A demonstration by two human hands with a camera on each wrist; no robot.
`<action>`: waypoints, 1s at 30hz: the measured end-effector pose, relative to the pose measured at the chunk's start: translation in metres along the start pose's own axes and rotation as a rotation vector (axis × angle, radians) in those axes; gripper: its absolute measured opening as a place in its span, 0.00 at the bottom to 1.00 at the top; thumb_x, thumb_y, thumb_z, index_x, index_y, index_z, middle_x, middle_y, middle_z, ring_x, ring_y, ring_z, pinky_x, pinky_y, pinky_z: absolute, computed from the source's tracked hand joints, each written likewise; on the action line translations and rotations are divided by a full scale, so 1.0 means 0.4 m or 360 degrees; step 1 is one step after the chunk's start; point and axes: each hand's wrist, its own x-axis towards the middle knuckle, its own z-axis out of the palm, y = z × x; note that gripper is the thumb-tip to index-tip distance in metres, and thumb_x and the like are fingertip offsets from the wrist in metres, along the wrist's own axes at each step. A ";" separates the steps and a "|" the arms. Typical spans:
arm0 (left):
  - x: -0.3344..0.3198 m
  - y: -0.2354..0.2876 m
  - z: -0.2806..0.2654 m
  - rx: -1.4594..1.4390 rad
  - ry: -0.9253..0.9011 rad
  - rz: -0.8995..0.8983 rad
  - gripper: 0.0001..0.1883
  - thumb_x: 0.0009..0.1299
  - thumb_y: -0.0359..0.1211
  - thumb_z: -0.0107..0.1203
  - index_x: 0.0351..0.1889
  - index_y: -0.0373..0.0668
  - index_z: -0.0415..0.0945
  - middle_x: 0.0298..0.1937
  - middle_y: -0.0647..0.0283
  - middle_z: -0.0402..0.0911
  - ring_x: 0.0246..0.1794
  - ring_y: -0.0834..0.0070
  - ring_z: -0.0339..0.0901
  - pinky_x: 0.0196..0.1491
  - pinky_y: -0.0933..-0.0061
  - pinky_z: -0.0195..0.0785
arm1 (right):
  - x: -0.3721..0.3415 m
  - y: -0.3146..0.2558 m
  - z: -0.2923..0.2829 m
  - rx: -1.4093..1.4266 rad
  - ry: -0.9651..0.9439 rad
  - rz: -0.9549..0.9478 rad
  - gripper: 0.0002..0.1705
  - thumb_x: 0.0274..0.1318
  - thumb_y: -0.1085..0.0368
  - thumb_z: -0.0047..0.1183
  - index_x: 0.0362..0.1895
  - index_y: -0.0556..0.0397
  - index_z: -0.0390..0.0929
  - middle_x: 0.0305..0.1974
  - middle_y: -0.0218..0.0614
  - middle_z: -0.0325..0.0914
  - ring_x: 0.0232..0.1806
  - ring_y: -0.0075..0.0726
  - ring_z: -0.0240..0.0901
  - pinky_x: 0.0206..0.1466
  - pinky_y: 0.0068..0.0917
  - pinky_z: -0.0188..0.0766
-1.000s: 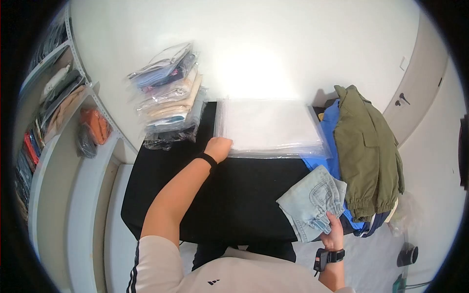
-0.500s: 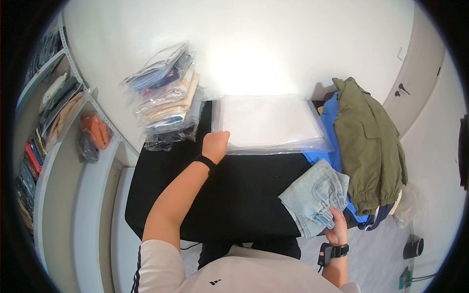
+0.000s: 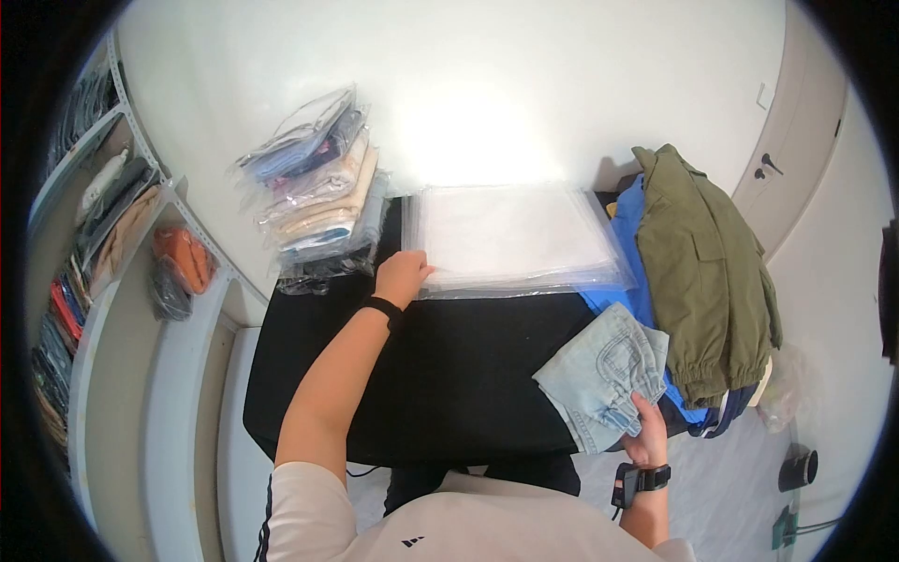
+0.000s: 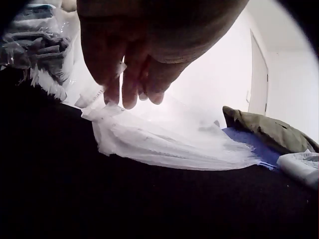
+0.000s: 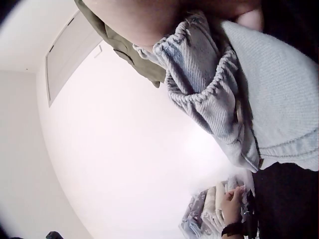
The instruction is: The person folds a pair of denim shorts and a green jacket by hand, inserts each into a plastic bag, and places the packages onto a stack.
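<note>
1. Head view: the left hand (image 3: 403,278) is at the near left corner of the flat heap of clear plastic bags (image 3: 524,234); in the left wrist view its fingers point down and seem to pinch a bit of plastic that sticks up between them.
2. The long side of the bags runs off to the right of that pinch, and the short side runs away from the person; so almost all the plastic lies to the right of the left hand and past it.
3. The right hand (image 3: 646,431) holds the folded denim pants (image 3: 595,370) at their near right end, with the thumb on top; the pants lie ahead of that grip and to its left; they look about as wide as long, so I cannot pick a long side.
4. The bags lie ahead and left of the right hand, past the pants; I think this slant matters most, as the left hand is nearer the bags and the right hand has the pants.
5. A pile of bagged clothes (image 3: 323,192) stands past the left hand, to its left; an olive green garment (image 3: 702,272) lies past the right hand, to its right.
</note>
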 end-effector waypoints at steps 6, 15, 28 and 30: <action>-0.023 0.095 -0.040 0.0303 0.0326 0.0349 0.06 0.60 0.34 0.54 0.26 0.42 0.74 0.27 0.55 0.78 0.32 0.57 0.77 0.35 0.58 0.69 | 0.000 0.008 -0.006 0.0072 0.0023 -0.0057 0.27 0.60 0.69 0.46 0.64 0.56 0.59 0.61 0.40 0.66 0.60 0.43 0.66 0.61 0.39 0.64; -0.175 0.370 -0.121 -0.0951 -0.0472 0.0938 0.20 0.69 0.43 0.51 0.48 0.35 0.70 0.46 0.48 0.77 0.48 0.55 0.75 0.49 0.61 0.70 | -0.137 -0.145 -0.059 0.0057 0.0306 -0.0507 0.18 0.57 0.64 0.52 0.51 0.56 0.71 0.49 0.37 0.76 0.48 0.35 0.75 0.53 0.33 0.70; -0.317 0.204 0.006 0.0016 -0.0782 0.0734 0.33 0.67 0.50 0.51 0.63 0.36 0.63 0.66 0.38 0.58 0.66 0.44 0.56 0.63 0.51 0.56 | -0.156 -0.158 -0.097 0.0013 -0.0357 -0.0862 0.35 0.55 0.63 0.56 0.64 0.61 0.60 0.65 0.42 0.60 0.65 0.39 0.59 0.68 0.36 0.57; -0.360 0.270 -0.033 0.0058 -0.0755 0.0724 0.31 0.67 0.51 0.51 0.60 0.36 0.67 0.61 0.42 0.64 0.59 0.49 0.64 0.58 0.54 0.62 | -0.150 -0.159 -0.088 -0.0239 0.0441 -0.0788 0.32 0.59 0.57 0.53 0.62 0.63 0.61 0.63 0.43 0.63 0.62 0.39 0.63 0.65 0.35 0.62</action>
